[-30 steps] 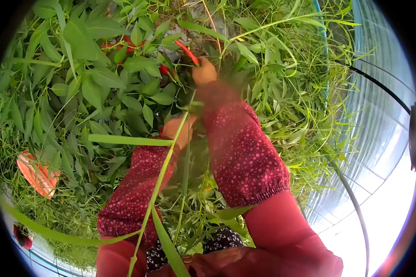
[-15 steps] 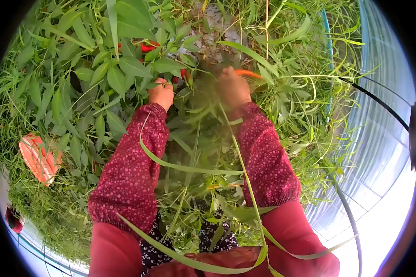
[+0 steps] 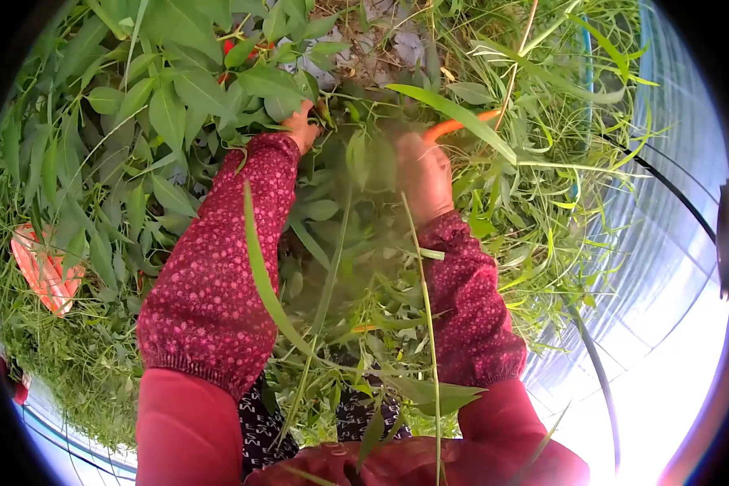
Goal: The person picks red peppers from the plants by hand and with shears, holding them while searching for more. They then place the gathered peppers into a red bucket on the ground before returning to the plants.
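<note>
My left hand (image 3: 302,130) reaches in under the leaves of a pepper plant (image 3: 170,113). Its fingers are curled together by a stem and partly covered, so what they grip cannot be made out. A dark reddish-green pepper (image 3: 324,113) hangs beside the fingertips. Across from it, my right hand (image 3: 426,174) is closed, its fingers somewhat blurred. An orange-red chili pepper (image 3: 460,125) sticks out from the top of that hand towards the right. More red peppers (image 3: 247,50) show between the leaves beyond my left hand.
An orange-and-white bag-like thing (image 3: 47,269) lies in the greenery at left. Long grass blades (image 3: 259,267) cross in front of my arms. At right are plastic sheeting (image 3: 664,162) and a black hose (image 3: 664,182). Grey ground cover (image 3: 409,49) shows at the top.
My left hand has moved up and slightly right, deeper into the leaves. My right hand has shifted right and a little towards me, the orange-red chili pepper moving right with it.
</note>
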`<move>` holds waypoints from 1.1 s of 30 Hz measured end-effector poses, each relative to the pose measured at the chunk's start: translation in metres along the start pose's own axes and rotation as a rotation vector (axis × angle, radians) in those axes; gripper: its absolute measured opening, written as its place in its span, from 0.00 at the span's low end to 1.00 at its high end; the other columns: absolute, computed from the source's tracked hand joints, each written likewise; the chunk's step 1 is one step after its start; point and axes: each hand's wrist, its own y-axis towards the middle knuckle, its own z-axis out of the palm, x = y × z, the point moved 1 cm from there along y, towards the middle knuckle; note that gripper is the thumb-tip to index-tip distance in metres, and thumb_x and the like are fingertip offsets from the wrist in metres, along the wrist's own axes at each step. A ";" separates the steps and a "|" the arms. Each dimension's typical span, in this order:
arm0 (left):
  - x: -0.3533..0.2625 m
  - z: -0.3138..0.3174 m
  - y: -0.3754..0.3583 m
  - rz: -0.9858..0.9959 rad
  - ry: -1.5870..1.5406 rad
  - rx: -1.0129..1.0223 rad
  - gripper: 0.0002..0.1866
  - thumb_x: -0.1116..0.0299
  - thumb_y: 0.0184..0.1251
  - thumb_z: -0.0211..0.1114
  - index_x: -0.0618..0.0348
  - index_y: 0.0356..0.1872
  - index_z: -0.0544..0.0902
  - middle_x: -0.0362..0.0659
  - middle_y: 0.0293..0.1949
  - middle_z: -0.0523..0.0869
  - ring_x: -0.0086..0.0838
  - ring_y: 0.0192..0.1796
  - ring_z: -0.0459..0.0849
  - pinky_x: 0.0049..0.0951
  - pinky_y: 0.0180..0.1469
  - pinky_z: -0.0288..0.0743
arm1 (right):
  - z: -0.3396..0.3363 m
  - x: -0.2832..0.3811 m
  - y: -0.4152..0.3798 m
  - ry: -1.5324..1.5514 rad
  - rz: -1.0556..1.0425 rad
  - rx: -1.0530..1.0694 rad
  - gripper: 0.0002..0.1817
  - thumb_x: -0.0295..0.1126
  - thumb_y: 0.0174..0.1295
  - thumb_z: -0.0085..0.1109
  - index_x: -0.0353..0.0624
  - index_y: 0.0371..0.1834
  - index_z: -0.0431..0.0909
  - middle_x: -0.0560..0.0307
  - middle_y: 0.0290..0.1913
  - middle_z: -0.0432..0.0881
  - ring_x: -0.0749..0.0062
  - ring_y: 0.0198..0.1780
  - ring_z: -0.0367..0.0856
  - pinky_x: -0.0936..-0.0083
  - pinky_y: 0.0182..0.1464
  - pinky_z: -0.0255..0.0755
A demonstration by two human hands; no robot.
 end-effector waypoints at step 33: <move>0.005 -0.052 -0.117 0.075 -0.193 -0.405 0.11 0.68 0.63 0.57 0.62 0.43 0.78 0.52 0.32 0.82 0.45 0.36 0.81 0.34 0.38 0.75 | 0.001 -0.053 -0.023 -0.151 0.317 0.058 0.20 0.39 0.61 0.52 0.44 0.55 0.76 0.58 0.55 0.76 0.70 0.56 0.71 0.73 0.60 0.61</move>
